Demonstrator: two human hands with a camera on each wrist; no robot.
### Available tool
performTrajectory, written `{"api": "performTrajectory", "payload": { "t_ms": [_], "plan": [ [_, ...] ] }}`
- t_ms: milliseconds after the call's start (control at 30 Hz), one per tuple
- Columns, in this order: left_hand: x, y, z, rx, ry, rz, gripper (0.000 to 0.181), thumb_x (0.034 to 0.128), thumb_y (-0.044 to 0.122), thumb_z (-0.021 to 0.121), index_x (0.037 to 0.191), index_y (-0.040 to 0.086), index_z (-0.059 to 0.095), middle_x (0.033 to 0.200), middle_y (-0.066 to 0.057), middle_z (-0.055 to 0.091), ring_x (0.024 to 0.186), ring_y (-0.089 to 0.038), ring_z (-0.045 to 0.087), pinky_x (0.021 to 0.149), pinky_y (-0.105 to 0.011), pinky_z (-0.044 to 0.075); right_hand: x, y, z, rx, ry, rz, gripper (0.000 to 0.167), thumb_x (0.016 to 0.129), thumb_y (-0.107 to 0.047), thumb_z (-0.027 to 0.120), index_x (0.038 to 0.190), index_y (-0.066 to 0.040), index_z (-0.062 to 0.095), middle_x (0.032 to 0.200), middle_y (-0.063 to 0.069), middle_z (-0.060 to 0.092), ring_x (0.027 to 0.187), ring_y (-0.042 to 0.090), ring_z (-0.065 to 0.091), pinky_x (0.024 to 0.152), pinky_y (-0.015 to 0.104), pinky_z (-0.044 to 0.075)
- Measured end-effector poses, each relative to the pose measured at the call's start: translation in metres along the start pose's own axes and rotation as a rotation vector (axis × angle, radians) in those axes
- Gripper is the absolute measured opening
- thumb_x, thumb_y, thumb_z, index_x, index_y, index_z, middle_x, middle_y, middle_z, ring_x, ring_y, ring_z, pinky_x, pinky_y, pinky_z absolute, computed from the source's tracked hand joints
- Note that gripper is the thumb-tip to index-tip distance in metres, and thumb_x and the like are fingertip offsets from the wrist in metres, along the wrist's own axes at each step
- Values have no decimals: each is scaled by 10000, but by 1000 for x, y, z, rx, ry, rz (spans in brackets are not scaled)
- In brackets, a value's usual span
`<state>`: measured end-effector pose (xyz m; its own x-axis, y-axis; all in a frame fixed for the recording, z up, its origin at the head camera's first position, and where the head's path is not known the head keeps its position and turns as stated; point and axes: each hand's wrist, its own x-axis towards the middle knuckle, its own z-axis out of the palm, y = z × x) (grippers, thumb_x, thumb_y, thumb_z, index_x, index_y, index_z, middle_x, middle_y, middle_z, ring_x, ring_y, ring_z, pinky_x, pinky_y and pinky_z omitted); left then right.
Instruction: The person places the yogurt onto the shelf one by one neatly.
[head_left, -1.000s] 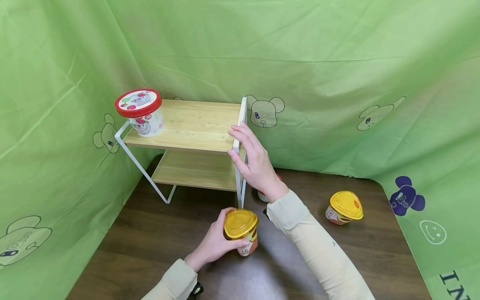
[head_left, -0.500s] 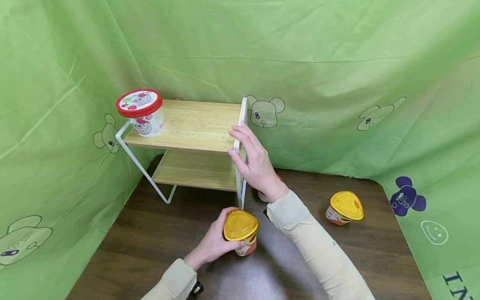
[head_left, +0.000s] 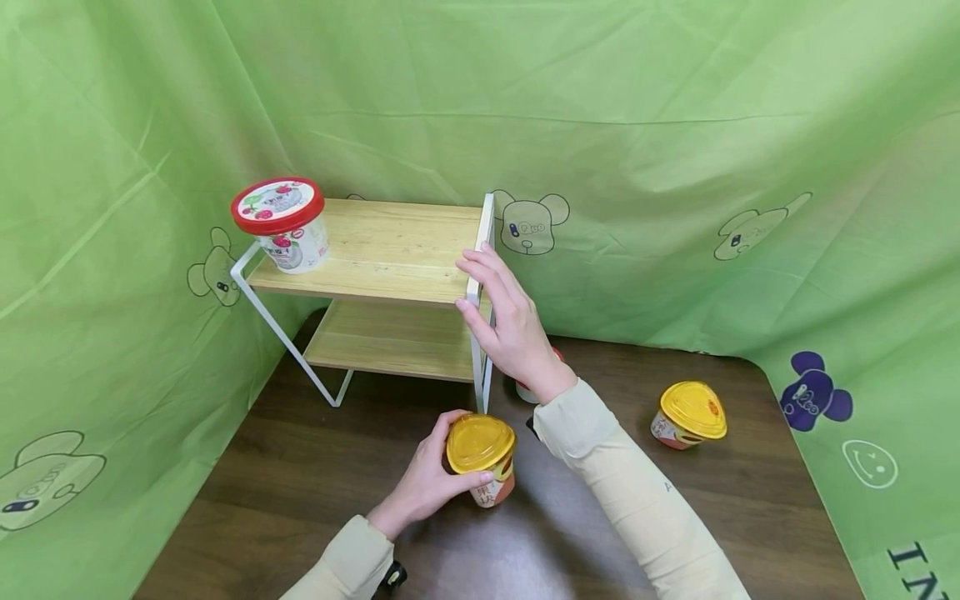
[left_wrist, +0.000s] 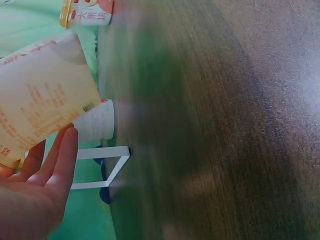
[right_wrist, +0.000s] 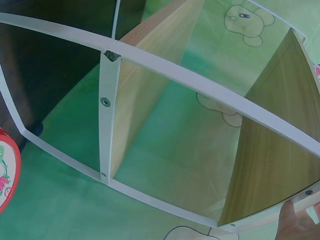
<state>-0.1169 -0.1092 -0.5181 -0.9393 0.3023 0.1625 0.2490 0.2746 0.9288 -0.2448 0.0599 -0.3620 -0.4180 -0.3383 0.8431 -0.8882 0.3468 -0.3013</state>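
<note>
In the head view my left hand (head_left: 431,483) grips a paper cup with a yellow lid (head_left: 481,443), thumb on its near side. The left wrist view shows this cup (left_wrist: 47,95) raised off the table, with the fingers (left_wrist: 65,155) against it. My right hand (head_left: 513,329) rests on the upper right side of the two-tier shelf (head_left: 397,250), its fingers extended over the white metal frame. In the right wrist view part of that hand (right_wrist: 295,220) touches the frame by the upper board. A red-lidded tub (head_left: 281,225) stands at the upper board's left end.
Another yellow-lidded cup (head_left: 688,415) stands on the dark wooden table (head_left: 600,533) at the right. A second red-lidded tub (head_left: 527,393) is mostly hidden behind my right wrist. Green cloth (head_left: 660,125) hangs around the back and sides.
The cup in my left hand tips a little and then rises very slightly, staying in front of the shelf. My right hand keeps its place on the frame.
</note>
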Motion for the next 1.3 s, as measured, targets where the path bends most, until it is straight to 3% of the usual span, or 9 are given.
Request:
{"api": "performTrajectory", "payload": {
  "t_ms": [133,333,533,733,1100,1300],
  "plan": [
    [2,1,-1,24,-12,22,893,706,357,938,1448,238,454,1240,104,623,1100,-148,610,963,-394,500,0,0,0,-1,2,0,444,1000,-196,587,1393,4,541,1458,163,498,1458,351,334,1178,460,284],
    [2,4,-2,90,-21,-6,960,645,410,941,1459,295,445,1277,123,563,1124,-125,563,974,-428,472,0,1,0,-1,1,0,444,996,-184,594,1395,2,539,1462,162,494,1459,352,331,1177,461,284],
    [4,4,-3,119,-48,68,913,638,401,940,1423,327,479,1266,155,550,1121,-128,550,952,-420,475,0,0,0,-2,3,-1,441,996,-186,593,1390,3,542,1462,162,493,1459,350,330,1177,462,286],
    [5,5,-5,128,-58,102,867,628,492,958,1361,317,528,1216,158,615,1058,-119,600,902,-375,515,0,-1,-1,-2,-3,9,441,998,-192,592,1392,-2,542,1465,156,492,1463,343,325,1178,461,282],
    [7,6,-17,116,-81,65,886,623,498,964,1367,349,505,1208,128,629,986,-139,615,783,-339,551,0,-1,0,-1,-2,6,442,1005,-202,581,1396,-1,539,1466,157,492,1460,350,328,1179,460,282],
    [7,7,-18,84,-100,39,898,637,467,966,1379,337,477,1222,115,622,980,-129,636,830,-339,554,0,-1,0,-3,5,2,441,1011,-214,572,1393,4,541,1463,162,495,1459,350,332,1176,459,287]
  ]
}}
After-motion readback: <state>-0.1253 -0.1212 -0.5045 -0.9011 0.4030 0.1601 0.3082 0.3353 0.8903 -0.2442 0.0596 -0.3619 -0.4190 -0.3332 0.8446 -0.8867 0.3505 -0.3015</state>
